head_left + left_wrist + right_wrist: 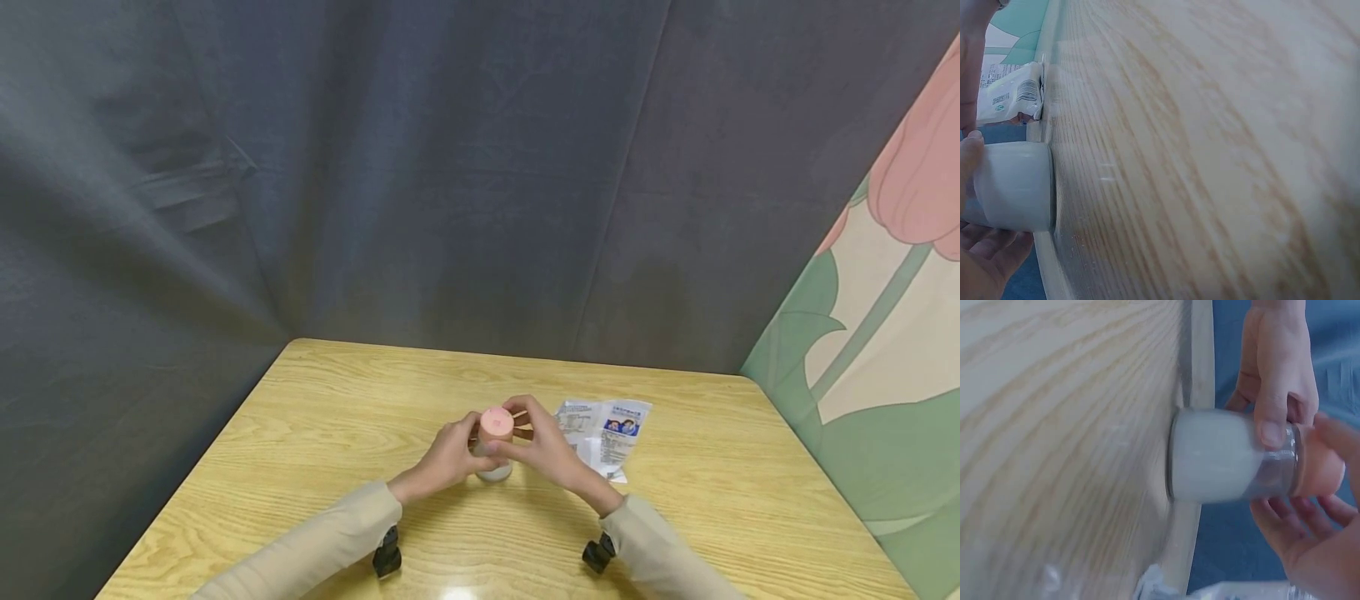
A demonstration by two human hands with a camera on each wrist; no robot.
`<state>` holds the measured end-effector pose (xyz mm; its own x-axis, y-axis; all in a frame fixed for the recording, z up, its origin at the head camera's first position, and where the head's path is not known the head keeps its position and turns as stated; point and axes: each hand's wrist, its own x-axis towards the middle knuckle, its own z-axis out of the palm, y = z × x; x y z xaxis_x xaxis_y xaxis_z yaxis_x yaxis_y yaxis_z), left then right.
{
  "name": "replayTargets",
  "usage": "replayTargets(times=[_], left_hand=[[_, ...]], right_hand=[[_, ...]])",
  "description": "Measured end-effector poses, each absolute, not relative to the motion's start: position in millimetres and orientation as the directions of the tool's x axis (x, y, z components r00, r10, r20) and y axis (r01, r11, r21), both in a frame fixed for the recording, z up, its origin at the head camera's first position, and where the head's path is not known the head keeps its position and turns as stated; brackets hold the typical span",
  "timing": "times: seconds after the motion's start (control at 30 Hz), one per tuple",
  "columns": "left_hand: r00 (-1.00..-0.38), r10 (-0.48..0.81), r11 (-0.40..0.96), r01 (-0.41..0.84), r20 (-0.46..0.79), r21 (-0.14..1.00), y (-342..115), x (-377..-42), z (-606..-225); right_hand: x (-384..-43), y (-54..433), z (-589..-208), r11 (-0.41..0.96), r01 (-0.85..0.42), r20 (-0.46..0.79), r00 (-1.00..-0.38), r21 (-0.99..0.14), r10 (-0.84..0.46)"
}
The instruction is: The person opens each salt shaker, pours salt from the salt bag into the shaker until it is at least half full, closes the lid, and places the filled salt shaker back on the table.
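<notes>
A clear jar (1216,456) with white contents and a pink lid (497,423) stands upright on the wooden table. Its white stuff slopes up one side below the neck, as the right wrist view shows. My left hand (448,454) grips the jar around its upper body, the thumb (1270,428) lying along the clear part. With fingers and thumb curled around the lid, my right hand (546,450) holds it from the other side. In the left wrist view the jar's lower part (1015,187) shows, while the lid is hidden.
Right of the jar, a crumpled white packet (607,433) with print and a barcode lies on the table (360,400). A dark curtain (465,183) hangs behind the table's back edge, and a flower-patterned panel (885,400) stands along the right.
</notes>
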<state>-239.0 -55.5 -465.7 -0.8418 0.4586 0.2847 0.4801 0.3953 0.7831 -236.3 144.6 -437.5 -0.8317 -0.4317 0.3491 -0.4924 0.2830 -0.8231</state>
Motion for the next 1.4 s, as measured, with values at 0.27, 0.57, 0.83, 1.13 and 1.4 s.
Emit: replayTargets(times=[0.27,0.57,0.83,1.13,1.4], left_hand=[[-0.856,0.446,0.381,0.447,0.262,0.81,-54.0,-240.2,-466.4],[-0.855,0.437,0.399,0.463,0.28,0.791,-53.9,-239.8,-466.6],[-0.855,0.449,0.37,0.444,0.261,0.816,-53.5,-240.1,-467.5],[-0.854,0.446,0.386,0.454,0.268,0.803,-53.3,-239.1,-464.9],[-0.857,0.448,0.38,0.441,0.256,0.813,-54.0,-238.2,-465.1]], right_hand=[[-234.8,154.4,-432.2,0.189,-0.456,0.303,-0.795,-0.87,-0.525],[-235.1,147.2,-435.4,0.21,-0.482,0.361,-0.826,-0.851,-0.433],[-233.4,151.3,-433.2,0.195,-0.471,0.324,-0.801,-0.86,-0.504],[-229.1,145.5,-426.8,0.214,-0.5,0.368,-0.812,-0.839,-0.452],[-233.4,148.9,-435.9,0.209,-0.447,0.307,-0.821,-0.87,-0.482]])
